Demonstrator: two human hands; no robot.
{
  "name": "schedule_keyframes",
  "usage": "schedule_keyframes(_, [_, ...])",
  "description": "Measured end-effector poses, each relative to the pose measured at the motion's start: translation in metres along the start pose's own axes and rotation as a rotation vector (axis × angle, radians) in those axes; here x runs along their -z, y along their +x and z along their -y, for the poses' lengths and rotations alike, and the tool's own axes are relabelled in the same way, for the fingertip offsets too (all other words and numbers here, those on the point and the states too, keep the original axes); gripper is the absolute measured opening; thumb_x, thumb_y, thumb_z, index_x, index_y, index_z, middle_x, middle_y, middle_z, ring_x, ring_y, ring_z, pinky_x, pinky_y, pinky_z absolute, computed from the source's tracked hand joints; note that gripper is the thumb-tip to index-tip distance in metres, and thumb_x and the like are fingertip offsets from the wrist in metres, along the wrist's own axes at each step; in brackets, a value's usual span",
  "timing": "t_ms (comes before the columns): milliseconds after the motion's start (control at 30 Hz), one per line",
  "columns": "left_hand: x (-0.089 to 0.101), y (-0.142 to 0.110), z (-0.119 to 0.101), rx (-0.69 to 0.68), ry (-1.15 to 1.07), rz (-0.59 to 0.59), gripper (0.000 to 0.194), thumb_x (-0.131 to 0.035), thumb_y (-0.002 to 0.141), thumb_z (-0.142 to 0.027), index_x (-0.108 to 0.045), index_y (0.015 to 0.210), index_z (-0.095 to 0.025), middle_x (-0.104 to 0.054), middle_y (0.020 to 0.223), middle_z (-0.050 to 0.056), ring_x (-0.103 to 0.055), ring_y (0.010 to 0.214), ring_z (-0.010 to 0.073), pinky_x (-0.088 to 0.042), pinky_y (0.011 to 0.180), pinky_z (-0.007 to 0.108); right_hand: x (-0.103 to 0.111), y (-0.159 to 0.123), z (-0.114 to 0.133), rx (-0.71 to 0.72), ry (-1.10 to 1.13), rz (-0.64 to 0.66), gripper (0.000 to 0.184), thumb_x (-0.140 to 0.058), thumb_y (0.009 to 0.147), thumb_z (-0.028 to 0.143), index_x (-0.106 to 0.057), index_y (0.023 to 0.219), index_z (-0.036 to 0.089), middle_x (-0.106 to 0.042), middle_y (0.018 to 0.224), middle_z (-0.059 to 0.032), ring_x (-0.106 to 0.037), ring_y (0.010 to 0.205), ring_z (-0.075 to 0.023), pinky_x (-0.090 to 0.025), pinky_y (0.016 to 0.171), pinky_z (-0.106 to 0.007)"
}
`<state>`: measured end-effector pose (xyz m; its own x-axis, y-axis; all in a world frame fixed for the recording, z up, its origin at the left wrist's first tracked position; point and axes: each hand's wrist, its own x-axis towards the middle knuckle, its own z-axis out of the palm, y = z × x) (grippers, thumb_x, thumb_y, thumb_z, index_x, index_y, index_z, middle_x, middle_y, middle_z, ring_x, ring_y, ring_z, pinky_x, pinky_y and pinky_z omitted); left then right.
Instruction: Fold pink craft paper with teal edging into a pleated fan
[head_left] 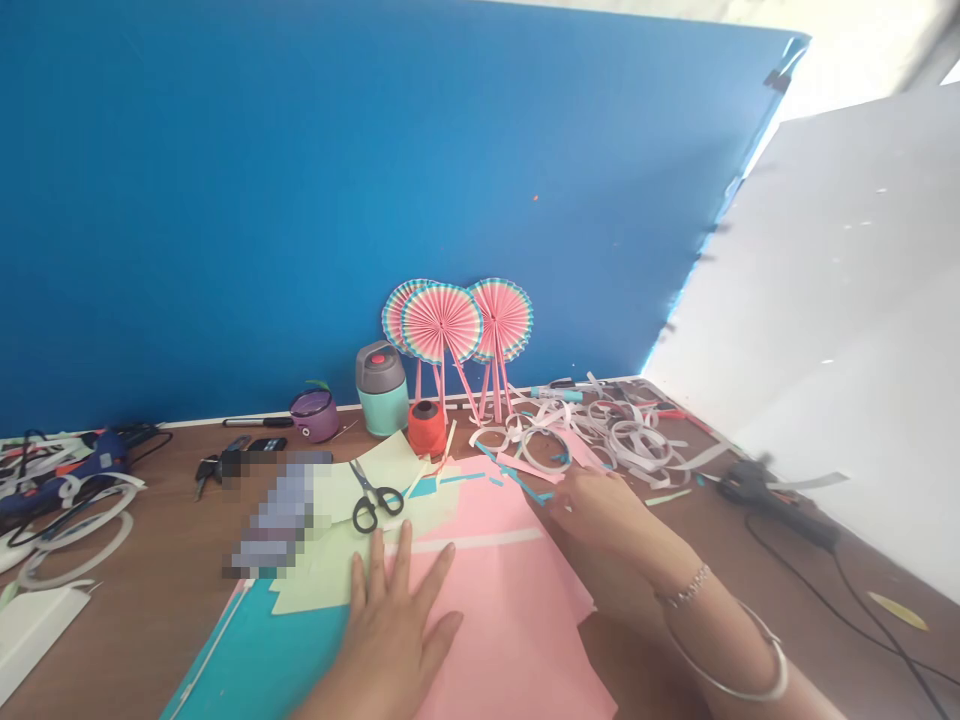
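Against the blue backdrop (300, 200), three pink-and-teal paper fans (442, 325) propped upright behind a grey-capped mint flask (382, 390) and a red thread spool (424, 428); curled paper strips (630, 435) heaped on the tabletop (150, 520); a black glue gun (772, 505) at right, trailing its cord.

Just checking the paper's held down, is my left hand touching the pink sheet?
Touching: head view shows the left hand flat on the pink sheet.
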<state>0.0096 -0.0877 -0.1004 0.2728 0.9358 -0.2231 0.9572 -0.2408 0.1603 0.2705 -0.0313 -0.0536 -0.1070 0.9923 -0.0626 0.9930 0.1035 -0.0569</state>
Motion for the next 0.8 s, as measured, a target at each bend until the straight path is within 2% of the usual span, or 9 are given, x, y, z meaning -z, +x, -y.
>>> schedule_keyframes(100, [-0.004,0.001,0.004,-0.018,0.018,-0.04,0.059,-0.031,0.087,-0.057,-0.02,0.14,-0.035,-0.004,0.151,0.008,0.004,0.135,0.0383,-0.009,0.105,0.062,-0.005,0.006,0.007,0.009,0.227,0.047,0.022,-0.042,0.07,0.01,-0.054,0.053,0.017,-0.049,0.054,-0.0008,-0.042,0.053,-0.0127,-0.025,0.05,-0.025])
schedule_keyframes(200, [-0.013,0.005,0.009,-0.048,0.016,-0.119,0.064,-0.03,0.086,-0.059,-0.019,0.142,-0.029,-0.006,0.151,0.011,0.0,0.136,0.0375,-0.012,0.106,0.06,-0.013,0.009,0.021,0.152,0.494,0.056,0.017,-0.044,0.07,0.014,-0.06,0.065,0.017,-0.059,0.069,-0.0021,-0.05,0.064,-0.0139,-0.032,0.055,-0.023])
schedule_keyframes(267, [-0.019,0.008,0.012,-0.086,0.0,-0.192,0.066,-0.032,0.086,-0.058,-0.02,0.143,-0.027,-0.006,0.151,0.011,-0.003,0.137,0.0376,-0.017,0.106,0.059,-0.019,0.009,0.031,0.227,0.537,0.064,0.014,-0.05,0.066,0.016,-0.063,0.072,0.016,-0.062,0.08,-0.004,-0.052,0.075,-0.0167,-0.035,0.062,-0.024])
schedule_keyframes(367, [-0.024,0.013,0.016,-0.112,-0.043,-0.301,0.069,-0.037,0.086,-0.055,-0.022,0.143,-0.02,-0.009,0.152,0.014,-0.009,0.137,0.0366,-0.023,0.106,0.054,-0.026,0.008,0.039,0.206,0.504,0.125,0.019,-0.055,0.06,0.015,-0.063,0.078,0.017,-0.062,0.084,-0.0048,-0.051,0.078,-0.0178,-0.034,0.061,-0.024])
schedule_keyframes(500, [-0.016,0.017,0.022,-0.112,-0.169,-0.428,0.056,-0.036,0.09,-0.04,-0.03,0.14,-0.017,-0.025,0.149,0.013,-0.023,0.136,0.0297,-0.028,0.106,0.049,-0.027,0.008,0.037,0.194,0.518,0.219,0.012,-0.052,0.06,0.012,-0.058,0.069,0.017,-0.059,0.076,-0.0021,-0.049,0.07,-0.0143,-0.031,0.055,-0.022])
schedule_keyframes(567, [-0.007,0.019,0.025,-0.083,-0.283,-0.501,0.05,-0.036,0.089,-0.034,-0.035,0.137,-0.019,-0.037,0.143,0.011,-0.031,0.132,0.0264,-0.03,0.105,0.047,-0.025,0.009,0.032,0.231,0.572,0.209,0.009,-0.051,0.061,0.011,-0.055,0.067,0.017,-0.058,0.075,-0.0009,-0.049,0.068,-0.0132,-0.032,0.054,-0.021])
schedule_keyframes(633, [0.003,0.022,0.028,-0.016,-0.428,-0.557,0.047,-0.042,0.085,-0.036,-0.042,0.13,-0.02,-0.049,0.132,0.01,-0.041,0.123,0.0259,-0.035,0.101,0.044,-0.023,0.011,0.028,0.247,0.65,0.193,0.008,-0.05,0.063,0.012,-0.054,0.067,0.017,-0.057,0.074,0.0,-0.049,0.066,-0.0123,-0.032,0.054,-0.021])
schedule_keyframes(733, [0.015,0.026,0.033,0.054,-0.683,-0.501,0.034,-0.051,0.079,-0.043,-0.06,0.104,-0.02,-0.061,0.106,0.008,-0.056,0.095,0.0236,-0.046,0.081,0.036,-0.022,0.014,0.024,0.255,0.739,0.183,0.006,-0.05,0.067,0.013,-0.054,0.068,0.017,-0.057,0.07,0.0009,-0.049,0.065,-0.0118,-0.033,0.054,-0.021])
schedule_keyframes(800, [0.019,0.028,0.034,0.03,-0.835,-0.422,0.028,-0.052,0.078,-0.044,-0.063,0.085,-0.019,-0.062,0.087,0.005,-0.055,0.078,0.0192,-0.046,0.07,0.03,-0.023,0.015,0.024,0.263,0.766,0.179,0.007,-0.051,0.067,0.013,-0.056,0.068,0.017,-0.058,0.069,0.0007,-0.049,0.065,-0.012,-0.033,0.055,-0.021])
